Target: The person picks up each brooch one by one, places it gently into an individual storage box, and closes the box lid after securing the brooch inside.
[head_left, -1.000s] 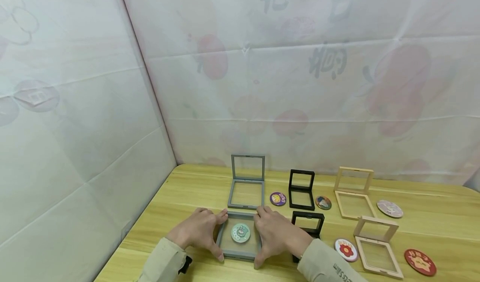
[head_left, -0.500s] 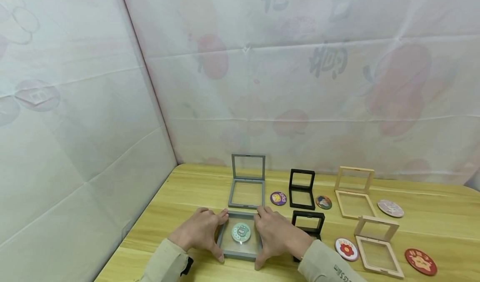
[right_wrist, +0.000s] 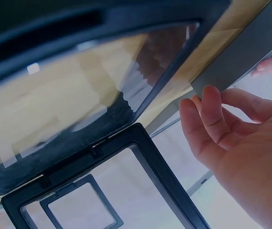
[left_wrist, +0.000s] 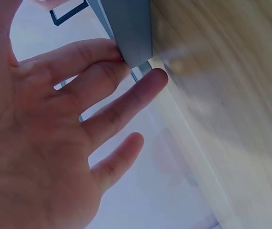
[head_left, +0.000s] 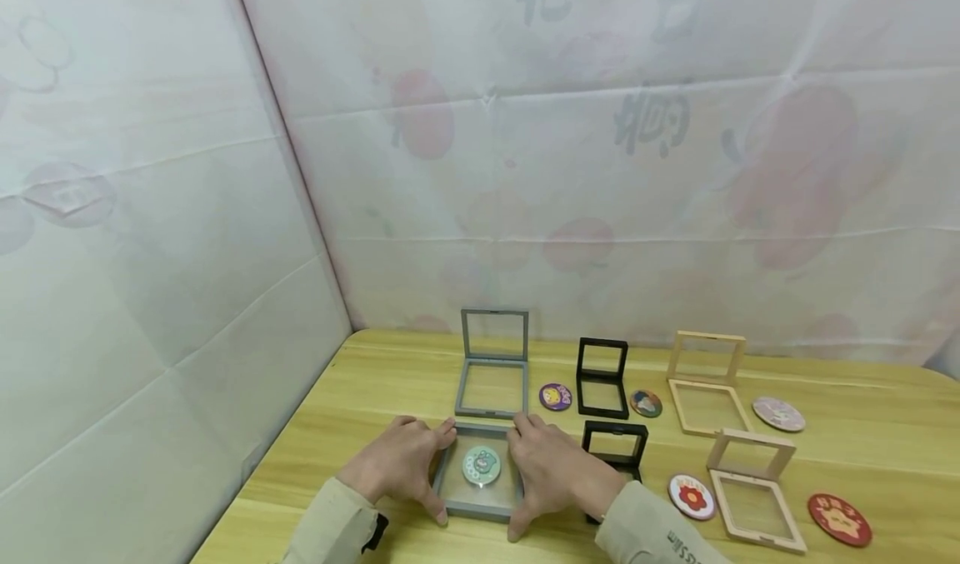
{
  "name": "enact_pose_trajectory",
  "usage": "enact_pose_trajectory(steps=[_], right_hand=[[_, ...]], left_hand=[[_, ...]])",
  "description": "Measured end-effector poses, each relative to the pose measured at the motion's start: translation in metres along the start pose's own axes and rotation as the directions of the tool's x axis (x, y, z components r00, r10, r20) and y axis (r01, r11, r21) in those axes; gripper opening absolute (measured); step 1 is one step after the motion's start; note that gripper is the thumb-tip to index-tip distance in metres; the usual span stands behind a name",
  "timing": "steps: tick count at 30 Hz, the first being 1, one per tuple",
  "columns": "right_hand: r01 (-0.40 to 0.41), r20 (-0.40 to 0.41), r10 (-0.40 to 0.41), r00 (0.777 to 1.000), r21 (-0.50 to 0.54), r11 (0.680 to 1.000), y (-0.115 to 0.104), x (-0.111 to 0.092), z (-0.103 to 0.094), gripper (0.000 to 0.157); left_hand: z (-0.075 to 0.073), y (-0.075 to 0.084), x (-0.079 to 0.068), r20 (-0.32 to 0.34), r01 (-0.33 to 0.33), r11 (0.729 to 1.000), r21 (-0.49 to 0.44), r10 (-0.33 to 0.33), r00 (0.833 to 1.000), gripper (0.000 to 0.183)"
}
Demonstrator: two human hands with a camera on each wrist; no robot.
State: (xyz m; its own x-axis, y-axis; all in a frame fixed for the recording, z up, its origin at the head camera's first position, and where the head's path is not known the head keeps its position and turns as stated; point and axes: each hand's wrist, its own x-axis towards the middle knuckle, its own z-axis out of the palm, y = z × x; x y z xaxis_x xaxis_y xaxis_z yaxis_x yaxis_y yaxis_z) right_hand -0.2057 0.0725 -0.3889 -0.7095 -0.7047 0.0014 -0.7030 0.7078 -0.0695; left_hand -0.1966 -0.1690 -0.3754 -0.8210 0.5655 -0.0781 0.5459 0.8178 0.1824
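A square grey display frame (head_left: 480,511) with clear film lies flat on the wooden table, its lid down. In its middle shows a round mint-green badge (head_left: 482,466) with a cartoon figure. My left hand (head_left: 403,461) holds the left side, thumb at the near corner and fingers at the far one. On the opposite side my right hand (head_left: 551,468) holds the frame in the same way. The left wrist view shows fingertips against the grey frame's edge (left_wrist: 131,31). In the right wrist view, fingertips touch the grey edge (right_wrist: 243,52).
Behind stands an opened grey frame (head_left: 492,387) beside a purple badge (head_left: 555,396). To the right are opened black frames (head_left: 602,397), a yellowish frame (head_left: 708,407), a beige frame (head_left: 757,510) and several badges, including a red one (head_left: 840,520). My right forearm partly covers the nearer black frame (head_left: 615,441).
Both hands keep their hold on the grey frame, which stays in place. A small bright reflection has appeared on its film below the badge. The head view has shifted slightly.
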Motion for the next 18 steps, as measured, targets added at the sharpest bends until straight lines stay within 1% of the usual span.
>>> enact_pose_trajectory(steps=[6,10,14,18], right_hand=[[-0.005,0.0,0.005,1.0,0.006,1.0,0.0002,0.0004,0.0008,0.1],[-0.011,0.002,0.011,1.0,-0.001,1.0,-0.0006,0.0009,0.0017,0.098],[-0.011,0.006,0.011,1.0,0.019,1.0,-0.0005,0.0011,0.0016,0.096],[-0.008,0.01,0.007,1.0,0.031,1.0,0.0004,0.0006,0.0009,0.097]], left_hand=[[0.0003,0.0004,0.0007,-0.008,-0.011,1.0,0.021,0.012,1.0,0.1],[0.0005,-0.0001,0.0014,-0.019,-0.024,1.0,0.017,0.024,1.0,0.096],[0.0,-0.0005,0.0011,-0.025,-0.034,0.999,0.016,0.034,0.999,0.091],[-0.0001,-0.0007,0.0009,-0.036,-0.045,0.999,0.022,0.046,0.998,0.089]])
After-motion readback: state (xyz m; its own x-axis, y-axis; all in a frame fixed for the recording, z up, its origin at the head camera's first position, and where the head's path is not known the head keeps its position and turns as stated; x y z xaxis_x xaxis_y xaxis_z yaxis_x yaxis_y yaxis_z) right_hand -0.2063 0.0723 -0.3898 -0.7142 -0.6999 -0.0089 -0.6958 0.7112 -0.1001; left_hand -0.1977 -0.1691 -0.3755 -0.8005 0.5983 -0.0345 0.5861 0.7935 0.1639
